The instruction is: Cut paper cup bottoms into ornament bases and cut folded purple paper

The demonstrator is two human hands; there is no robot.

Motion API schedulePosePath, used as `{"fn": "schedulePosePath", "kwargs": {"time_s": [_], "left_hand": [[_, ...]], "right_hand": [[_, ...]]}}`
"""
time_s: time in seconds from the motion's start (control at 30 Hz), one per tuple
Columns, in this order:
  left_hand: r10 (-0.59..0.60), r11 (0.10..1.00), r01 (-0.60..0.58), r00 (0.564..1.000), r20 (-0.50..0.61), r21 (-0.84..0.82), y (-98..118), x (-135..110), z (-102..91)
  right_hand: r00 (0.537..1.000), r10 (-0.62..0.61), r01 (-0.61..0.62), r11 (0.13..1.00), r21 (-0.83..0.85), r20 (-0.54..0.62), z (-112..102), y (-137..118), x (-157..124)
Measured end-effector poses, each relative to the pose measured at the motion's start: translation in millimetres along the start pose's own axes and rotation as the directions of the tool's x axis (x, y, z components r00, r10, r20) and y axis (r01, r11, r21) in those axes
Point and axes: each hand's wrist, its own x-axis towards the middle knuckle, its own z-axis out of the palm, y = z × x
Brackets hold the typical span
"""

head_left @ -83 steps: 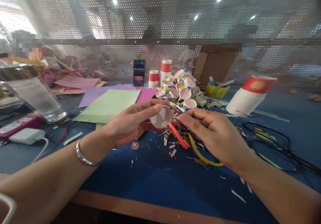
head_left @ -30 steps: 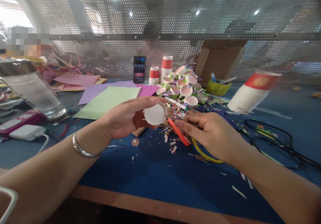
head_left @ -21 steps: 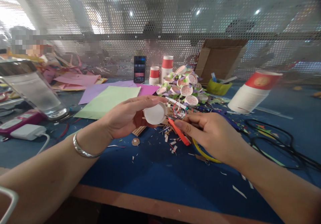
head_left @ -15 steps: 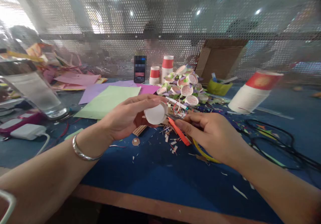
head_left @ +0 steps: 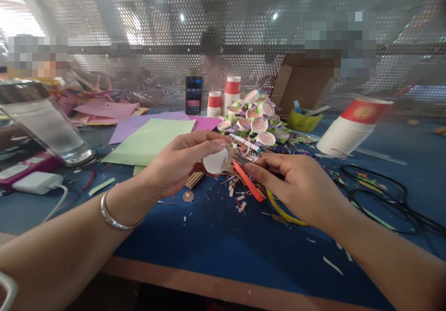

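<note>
Mid-frame, the left hand [head_left: 183,162] grips a white cup base [head_left: 216,161], tilted more than moments ago; the right hand [head_left: 292,183] pinches a thin blade [head_left: 243,159], lengthwise pointing left toward it.

Reaches forward with the left forearm [head_left: 80,239] slanting up from the lower left and the right forearm [head_left: 379,257] slanting up from the lower right, converging near the middle. Points the left hand [head_left: 186,160] rightward in a light grip, with the thumb laid long on the near side, the index finger extended behind it and the other fingers partly hidden below. Pinches with the right hand [head_left: 292,181] between thumb and bent index finger, aiming leftward, near the left fingertips but apart from them.
</note>
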Motion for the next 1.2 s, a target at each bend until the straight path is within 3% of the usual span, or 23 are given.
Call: {"fn": "schedulePosePath", "kwargs": {"time_s": [0.2, 0.77, 1.2], "left_hand": [[0.009, 0.994, -0.009, 1.000, 0.002, 0.111, 0.6, -2.7, 7.1], [0.039, 0.996, -0.039, 0.999, 0.001, 0.086, 3.2, -3.5, 9.7], [-0.099, 0.994, 0.097, 0.994, 0.055, 0.051, 8.2, -4.8, 0.7]], "right_hand": [[0.999, -0.030, 0.029, 0.999, -0.018, -0.017, -0.1, -0.1, -0.1], [1.000, -0.026, 0.026, 0.999, -0.019, -0.002, -0.8, -1.4, -1.0], [0.997, 0.003, -0.004, 1.000, 0.006, 0.076, -1.7, -1.7, -1.2]]}}
